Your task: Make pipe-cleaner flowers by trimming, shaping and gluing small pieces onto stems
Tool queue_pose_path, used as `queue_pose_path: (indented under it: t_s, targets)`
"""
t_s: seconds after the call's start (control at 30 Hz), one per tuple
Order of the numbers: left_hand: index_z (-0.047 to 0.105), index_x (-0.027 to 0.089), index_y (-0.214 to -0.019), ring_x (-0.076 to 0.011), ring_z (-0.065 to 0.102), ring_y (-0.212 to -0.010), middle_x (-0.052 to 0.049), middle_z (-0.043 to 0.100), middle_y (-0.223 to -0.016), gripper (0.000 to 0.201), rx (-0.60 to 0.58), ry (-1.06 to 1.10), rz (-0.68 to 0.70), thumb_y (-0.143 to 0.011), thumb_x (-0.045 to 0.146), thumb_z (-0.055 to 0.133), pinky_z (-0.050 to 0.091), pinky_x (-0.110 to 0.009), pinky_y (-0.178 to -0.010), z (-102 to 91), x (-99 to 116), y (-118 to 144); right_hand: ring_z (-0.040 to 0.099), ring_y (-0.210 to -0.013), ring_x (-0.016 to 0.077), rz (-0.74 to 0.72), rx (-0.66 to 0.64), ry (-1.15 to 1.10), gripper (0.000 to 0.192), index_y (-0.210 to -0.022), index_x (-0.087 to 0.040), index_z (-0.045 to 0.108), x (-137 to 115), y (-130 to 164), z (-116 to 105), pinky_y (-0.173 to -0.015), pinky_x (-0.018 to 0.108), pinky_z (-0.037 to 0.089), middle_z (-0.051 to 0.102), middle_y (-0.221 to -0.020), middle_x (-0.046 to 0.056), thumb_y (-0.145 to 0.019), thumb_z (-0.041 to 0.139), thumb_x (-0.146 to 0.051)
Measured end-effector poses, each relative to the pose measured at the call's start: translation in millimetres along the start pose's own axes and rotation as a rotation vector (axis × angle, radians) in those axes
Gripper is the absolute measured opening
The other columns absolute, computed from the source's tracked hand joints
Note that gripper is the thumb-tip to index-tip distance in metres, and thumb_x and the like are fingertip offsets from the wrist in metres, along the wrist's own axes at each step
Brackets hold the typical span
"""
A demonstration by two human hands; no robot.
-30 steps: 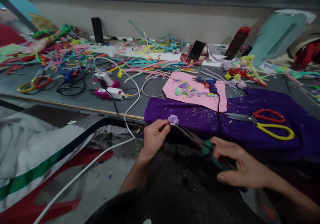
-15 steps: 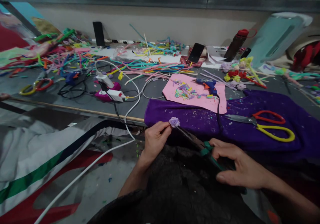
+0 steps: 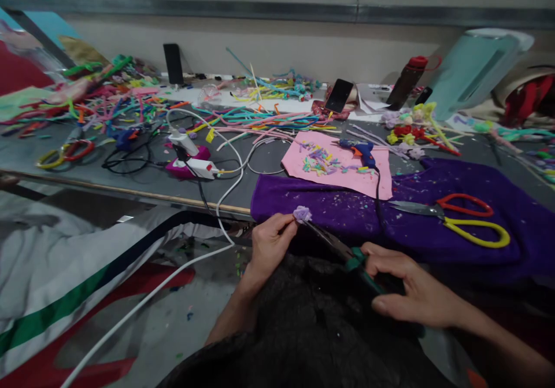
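Between the thumb and forefinger of my left hand (image 3: pixel 272 242) is a small lilac flower (image 3: pixel 302 213) that looks made of fuzzy pipe cleaner. My right hand (image 3: pixel 410 284) is wrapped round the green handles of long-nose pliers (image 3: pixel 336 242). Their narrow tips reach the underside of the flower; whether they grip it I cannot tell. Both hands are above my dark apron (image 3: pixel 329 324), in front of the purple cloth (image 3: pixel 299 194) at the table edge. On that cloth lie scissors (image 3: pixel 442 210) with one red and one yellow handle.
A blue glue gun (image 3: pixel 362 152) and cut pipe-cleaner bits rest on a pink sheet (image 3: pixel 377 185). A white cable (image 3: pixel 182 266) hangs across the table's front edge, left of my hands. Behind are pipe cleaners (image 3: pixel 269 119), a phone (image 3: pixel 339 95) and a bottle (image 3: pixel 405 84). Someone's striped clothing (image 3: pixel 87 278) is at left.
The camera view has shifted slightly. The flower has turned a little in my left fingers, and the pliers stay at its underside.
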State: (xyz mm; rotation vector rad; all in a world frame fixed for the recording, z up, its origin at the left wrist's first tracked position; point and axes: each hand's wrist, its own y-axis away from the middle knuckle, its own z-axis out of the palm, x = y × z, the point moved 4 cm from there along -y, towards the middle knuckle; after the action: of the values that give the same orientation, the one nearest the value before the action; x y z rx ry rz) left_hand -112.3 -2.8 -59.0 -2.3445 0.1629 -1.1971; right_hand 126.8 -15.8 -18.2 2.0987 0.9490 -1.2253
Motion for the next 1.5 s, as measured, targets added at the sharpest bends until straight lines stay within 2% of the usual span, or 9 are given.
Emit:
queue_pose_path:
  t_s: [0.53, 0.83, 1.03, 1.27, 1.5]
  targets:
    - [0.067, 0.019, -0.085, -0.0102, 0.058, -0.064, 0.0, 0.064, -0.072, 0.013, -0.021, -0.023, 0.023, -0.081, 0.023, 0.055, 0.044, -0.021, -0.063, 0.0, -3, 2, 0.043, -0.074, 0.0158, 0.001, 0.006, -0.028, 0.029, -0.068, -0.018, 0.046, 2, 0, 0, -0.065, 0.028, 0.035, 0.045, -0.079, 0.002, -0.073, 0.061, -0.041]
    - [0.068, 0.019, -0.083, -0.0103, 0.059, -0.063, 0.0, 0.065, -0.071, 0.012, -0.011, -0.025, 0.021, -0.08, 0.022, 0.056, 0.044, -0.02, -0.062, -0.5, -1, 2, 0.044, -0.071, 0.0152, -0.012, 0.026, -0.013, 0.018, -0.068, -0.018, 0.045, 3, 0, 1, -0.063, 0.027, 0.036, 0.044, -0.077, 0.001, -0.075, 0.057, -0.028]
    - [0.068, 0.018, -0.08, -0.01, 0.059, -0.063, 0.0, 0.066, -0.071, 0.009, -0.022, 0.015, -0.006, -0.077, 0.022, 0.06, 0.045, -0.02, -0.062, -2.0, 5, -1, 0.044, -0.074, 0.0152, 0.007, 0.016, -0.043, 0.022, -0.069, -0.018, 0.046, 7, 1, 2, -0.066, 0.027, 0.036, 0.045, -0.078, 0.001, -0.078, 0.055, -0.035]
    - [0.069, 0.02, -0.077, -0.0101, 0.058, -0.061, 0.001, 0.063, -0.067, 0.014, -0.054, -0.024, 0.033, -0.081, 0.024, 0.056, 0.043, -0.02, -0.059, -2.5, 0, 1, 0.045, -0.077, 0.0158, 0.084, -0.044, -0.215, 0.03, -0.07, -0.017, 0.05, 7, 2, -1, -0.069, 0.027, 0.036, 0.047, -0.081, 0.001, -0.076, 0.057, -0.046]
    - [0.069, 0.02, -0.085, -0.0112, 0.06, -0.063, -0.002, 0.065, -0.068, 0.015, -0.034, -0.142, 0.233, -0.082, 0.022, 0.055, 0.044, -0.021, -0.061, -3.0, 3, 3, 0.044, -0.069, 0.0132, 0.261, -0.075, -0.581, 0.035, -0.071, -0.014, 0.055, 17, 6, -2, -0.061, 0.024, 0.034, 0.054, -0.084, 0.004, -0.068, 0.062, -0.049]
